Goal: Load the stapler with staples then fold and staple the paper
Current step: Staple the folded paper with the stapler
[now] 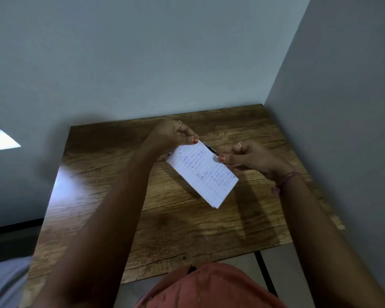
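A folded sheet of lined paper (203, 174) with blue handwriting is held tilted above the wooden table (187, 223). My left hand (173, 135) pinches its upper left corner between thumb and fingers. My right hand (249, 158) pinches the paper's upper right edge. A dark blue object (210, 149), likely the stapler, shows just behind the paper's top edge; most of it is hidden by the paper.
The table stands in a corner, with a grey wall (165, 63) behind it and another grey wall (342, 130) close on the right. A black table leg (265, 272) shows below the front edge. Floor lies to the left.
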Motion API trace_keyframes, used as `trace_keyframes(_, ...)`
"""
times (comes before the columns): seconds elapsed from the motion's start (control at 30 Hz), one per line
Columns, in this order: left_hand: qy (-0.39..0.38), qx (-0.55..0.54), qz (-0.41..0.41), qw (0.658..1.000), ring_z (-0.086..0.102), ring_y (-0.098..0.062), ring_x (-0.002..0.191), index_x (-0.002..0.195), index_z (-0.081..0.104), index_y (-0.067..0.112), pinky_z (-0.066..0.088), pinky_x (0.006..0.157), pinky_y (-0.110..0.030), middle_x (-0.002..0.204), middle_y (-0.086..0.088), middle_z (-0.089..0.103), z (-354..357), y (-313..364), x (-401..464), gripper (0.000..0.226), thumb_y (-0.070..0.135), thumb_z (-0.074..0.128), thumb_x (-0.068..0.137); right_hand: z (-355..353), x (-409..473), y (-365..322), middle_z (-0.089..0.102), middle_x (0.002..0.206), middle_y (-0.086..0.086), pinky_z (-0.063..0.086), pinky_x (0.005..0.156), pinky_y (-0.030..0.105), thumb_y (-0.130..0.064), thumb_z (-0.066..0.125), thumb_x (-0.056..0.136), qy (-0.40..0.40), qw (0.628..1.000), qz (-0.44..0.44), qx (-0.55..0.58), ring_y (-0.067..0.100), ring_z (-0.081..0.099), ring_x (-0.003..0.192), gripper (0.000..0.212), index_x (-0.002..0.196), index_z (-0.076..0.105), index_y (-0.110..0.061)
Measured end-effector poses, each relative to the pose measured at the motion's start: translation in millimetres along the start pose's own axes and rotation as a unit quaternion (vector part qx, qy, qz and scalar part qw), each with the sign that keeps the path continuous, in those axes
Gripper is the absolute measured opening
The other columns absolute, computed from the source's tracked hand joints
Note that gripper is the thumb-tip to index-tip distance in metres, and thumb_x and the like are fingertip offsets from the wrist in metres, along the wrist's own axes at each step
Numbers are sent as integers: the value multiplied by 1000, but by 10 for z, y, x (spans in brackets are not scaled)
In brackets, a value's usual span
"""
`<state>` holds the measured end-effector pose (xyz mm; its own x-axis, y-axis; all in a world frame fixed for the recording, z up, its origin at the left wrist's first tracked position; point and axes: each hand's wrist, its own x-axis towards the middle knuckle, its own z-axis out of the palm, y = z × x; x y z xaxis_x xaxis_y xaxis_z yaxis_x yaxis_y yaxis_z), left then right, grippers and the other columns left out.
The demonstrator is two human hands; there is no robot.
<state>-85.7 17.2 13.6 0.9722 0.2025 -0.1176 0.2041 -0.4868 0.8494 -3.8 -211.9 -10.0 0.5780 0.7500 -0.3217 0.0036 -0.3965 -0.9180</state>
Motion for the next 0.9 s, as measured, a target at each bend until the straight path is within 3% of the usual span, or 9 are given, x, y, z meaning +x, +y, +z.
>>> trace_keyframes(0.1, -44, 20, -11, 999, 65, -11, 80, 94, 73, 11, 47, 62, -22, 89, -3, 71, 30, 68, 24, 12, 18, 71, 83, 152, 126, -57, 76, 94, 5, 55, 69, 21, -19, 74, 81, 6, 999, -14, 32, 17, 72, 91, 9, 89, 76, -18)
trace_keyframes(0.2, -73, -7, -20, 997, 69, -8, 74, 95, 72, 10, 54, 59, -20, 85, -2, 74, -55, 72, 26, 14, 17, 71, 83, 156, 190, -53, 76, 89, 6, 56, 66, 24, -13, 73, 80, 31, 998, -12, 48, 18, 73, 84, 7, 81, 77, -18)
trace_keyframes(0.37, 80, -145, -34, 986, 72, -13, 67, 93, 69, 6, 59, 63, -24, 84, -12, 73, -258, -211, 12, 8, 10, 68, 86, 67, 196, -2, 76, 93, 9, 55, 74, 34, -15, 74, 80, 96, 988, -1, 119, 24, 72, 90, 11, 69, 74, -17)
trace_keyframes(0.43, 134, -202, -47, 969, 72, -14, 71, 91, 65, 12, 59, 65, -26, 91, -13, 73, -198, -303, -5, 6, 17, 66, 88, 84, 211, 19, 74, 100, 13, 53, 74, 34, -16, 72, 82, 125, 976, -1, 179, 29, 69, 98, 9, 77, 72, -8)
trace_keyframes(0.5, 126, -264, -75, 953, 72, -16, 84, 103, 59, 10, 59, 72, -32, 101, -11, 72, -23, -329, -26, 24, 25, 68, 86, 160, 244, 32, 71, 108, 18, 50, 79, 37, -16, 71, 83, 144, 963, 3, 227, 33, 66, 105, 16, 88, 67, -1)
trace_keyframes(0.57, 111, -298, -69, 946, 71, -17, 93, 115, 53, 10, 58, 77, -36, 108, -4, 71, 157, -318, -60, 38, 24, 70, 84, 269, 283, 37, 70, 111, 19, 51, 78, 36, -16, 71, 83, 149, 959, 6, 242, 33, 65, 104, 11, 84, 66, -6)
trace_keyframes(0.7, 180, -276, -24, 944, 72, -15, 90, 116, 56, 16, 60, 70, -34, 106, -2, 72, 250, -268, -88, 30, 14, 65, 88, 402, 337, 37, 74, 100, 10, 48, 67, 27, -18, 70, 84, 136, 965, 1, 222, 21, 66, 88, 10, 74, 71, -19)
trace_keyframes(0.77, 199, -248, -9, 948, 71, -17, 91, 113, 61, 14, 59, 72, -40, 105, -6, 72, 214, -264, -84, 25, 12, 64, 88, 416, 352, 35, 75, 96, 4, 51, 65, 23, -17, 69, 84, 121, 969, -6, 217, 15, 68, 85, 4, 85, 73, -18)
trace_keyframes(0.9, 178, -196, 24, 964, 72, -18, 86, 108, 67, 10, 58, 71, -42, 96, -8, 74, 193, -285, -63, 22, 15, 66, 87, 393, 431, -51, 73, 102, 8, 56, 74, 28, -14, 70, 84, 130, 960, -48, 243, 16, 69, 93, 29, 112, 66, -12)
